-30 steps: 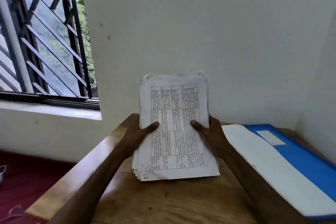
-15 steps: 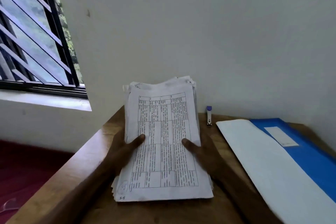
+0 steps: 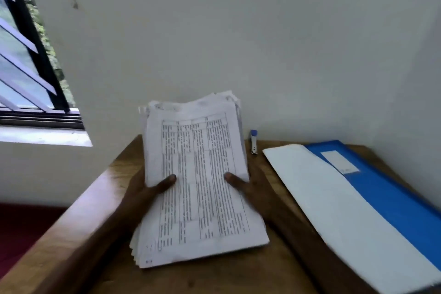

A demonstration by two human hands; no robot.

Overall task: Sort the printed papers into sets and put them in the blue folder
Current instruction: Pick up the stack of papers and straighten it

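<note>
Nearest, the lower edge of the stack of printed papers (image 3: 198, 181) fans out unevenly at its left corner, and I cannot tell whether it rests on the wooden table (image 3: 214, 279) or hangs just above it. That loose fan is the likely trouble: sheets gripped only at mid-length could slide out or get mixed once the stack is tilted or split. The left hand (image 3: 143, 196) grasps the stack's left edge and the right hand (image 3: 253, 188) its right edge, each with a thumb on the top page and fingers hidden beneath, so the papers sit between the two hands. Beyond the thumbs the far edge is ragged, and careless squaring could crease it. Past the right hand, near the wall, lies a small stapler (image 3: 253, 142), close enough to be knocked. Out to the right of the right hand the blue folder (image 3: 393, 198) lies with a white sheet (image 3: 334, 210) over it, which may hinder filing. Counted: two hands, one stack with too many sheets to count, one stapler, one folder, one white sheet, one label (image 3: 340, 162) on the folder
</note>
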